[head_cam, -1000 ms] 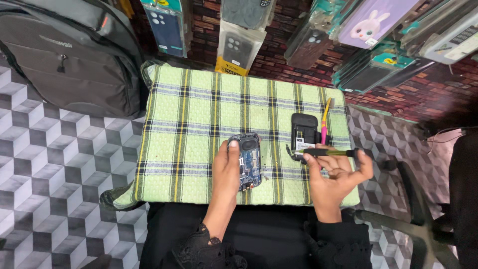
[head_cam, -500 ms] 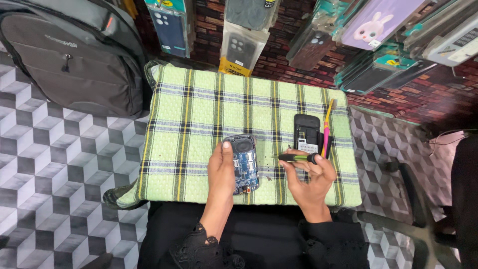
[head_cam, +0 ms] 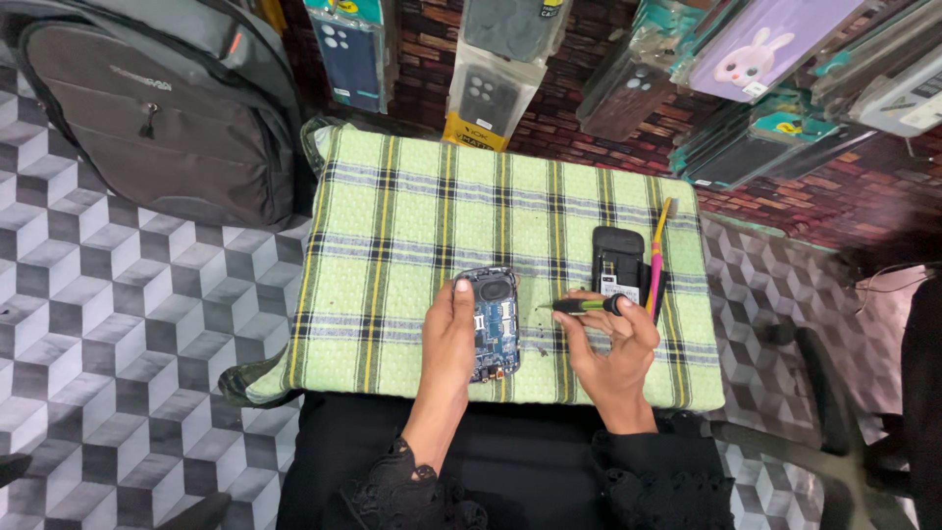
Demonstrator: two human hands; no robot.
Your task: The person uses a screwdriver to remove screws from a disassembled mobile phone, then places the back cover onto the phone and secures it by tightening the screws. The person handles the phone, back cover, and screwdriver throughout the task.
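My left hand [head_cam: 448, 329] presses on the left edge of an opened mobile phone [head_cam: 492, 321] whose blue circuit board faces up on the green plaid cloth [head_cam: 412, 216]. A small green-handled screwdriver [head_cam: 579, 305] is gripped in my right hand [head_cam: 610, 344], its tip pointing left toward the phone but apart from it. Just beyond my right hand lies the phone's black back housing [head_cam: 616, 257].
A pink and yellow toothbrush [head_cam: 657, 257] lies beside the black housing at the cloth's right. A grey backpack [head_cam: 157, 108] stands at the far left on the patterned floor. Packaged phone cases [head_cam: 488, 83] hang along the brick wall behind. A chair base [head_cam: 824, 373] is at right.
My right hand has moved left from beside the black housing, bringing the screwdriver toward the opened phone. My left hand stays on the phone.
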